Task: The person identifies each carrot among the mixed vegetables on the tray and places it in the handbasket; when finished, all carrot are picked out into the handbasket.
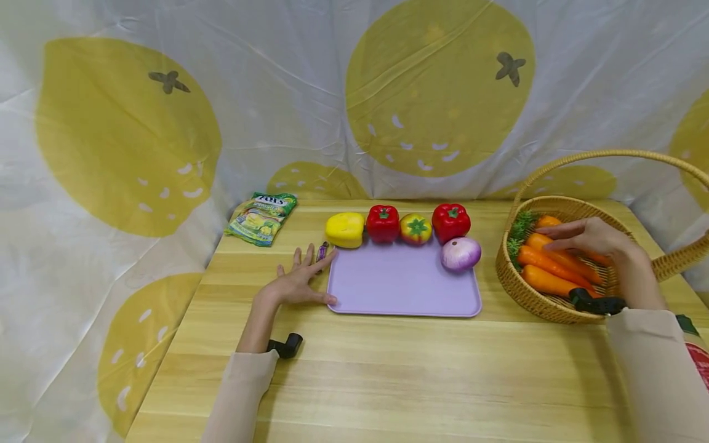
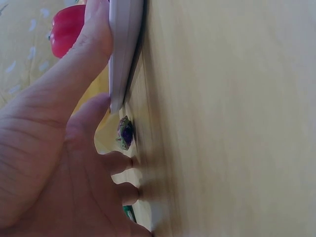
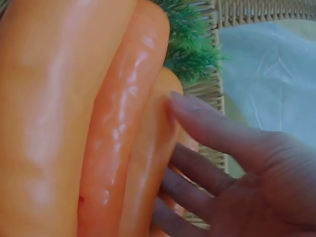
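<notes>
My left hand lies with spread fingers at the left end of a lilac tray. Its thumb and index finger touch the tray rim, as the left wrist view shows. A small purple-wrapped piece lies beside the fingertips. Over in the wicker basket, my right hand reaches among several orange carrots. In the right wrist view, its thumb rests on one carrot while the other fingers bend behind it, their tips hidden. Green tops show at the carrots' ends.
Along the tray's far edge sit a yellow bell pepper, two red bell peppers and a yellow-red fruit. A purple onion is at the tray's right edge. A green Fox's bag lies far left. The basket's handle arches high.
</notes>
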The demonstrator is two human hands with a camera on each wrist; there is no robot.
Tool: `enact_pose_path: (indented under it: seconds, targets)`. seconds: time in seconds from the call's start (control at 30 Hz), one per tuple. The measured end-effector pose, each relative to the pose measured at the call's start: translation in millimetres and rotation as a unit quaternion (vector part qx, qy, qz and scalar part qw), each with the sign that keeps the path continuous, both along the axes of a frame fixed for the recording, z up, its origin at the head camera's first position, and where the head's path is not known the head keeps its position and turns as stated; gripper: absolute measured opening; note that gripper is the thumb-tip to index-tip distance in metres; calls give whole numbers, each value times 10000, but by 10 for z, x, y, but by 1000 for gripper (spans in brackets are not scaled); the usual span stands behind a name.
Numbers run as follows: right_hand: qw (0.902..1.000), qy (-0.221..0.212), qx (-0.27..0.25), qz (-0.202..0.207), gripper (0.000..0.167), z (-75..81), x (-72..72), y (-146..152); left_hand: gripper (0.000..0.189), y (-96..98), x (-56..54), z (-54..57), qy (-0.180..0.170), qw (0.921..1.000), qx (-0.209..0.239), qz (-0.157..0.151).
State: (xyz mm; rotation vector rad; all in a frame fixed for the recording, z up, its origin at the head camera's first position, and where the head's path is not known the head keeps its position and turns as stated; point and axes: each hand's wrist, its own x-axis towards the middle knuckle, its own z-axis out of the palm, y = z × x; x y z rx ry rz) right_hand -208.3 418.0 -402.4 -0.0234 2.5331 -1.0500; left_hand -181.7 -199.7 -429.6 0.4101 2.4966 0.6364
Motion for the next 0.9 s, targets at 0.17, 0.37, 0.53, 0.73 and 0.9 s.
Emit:
enact_pose_path:
  seconds: [0.17, 0.37, 0.53, 0.73, 0.9]
  targets:
    - [9998, 162, -33, 104, 39, 148, 52, 41, 105, 15, -3, -1, 12, 10000, 41, 5]
    - [9995, 265, -147, 86, 50, 364, 196, -86, 104, -27, 19, -20, 107, 9999, 99, -26]
    - [9912, 1126, -595, 350, 44, 457, 390, -346, 93, -93, 65, -7, 339, 9986, 371, 132]
    - [9700, 1924, -1324, 679, 39, 595, 560, -657, 73, -88, 60, 68, 1093, 9920, 508, 369]
    - [9776, 1727, -982, 699, 43, 684, 635, -956, 67, -13, 63, 207, 1745, 9822, 202, 664]
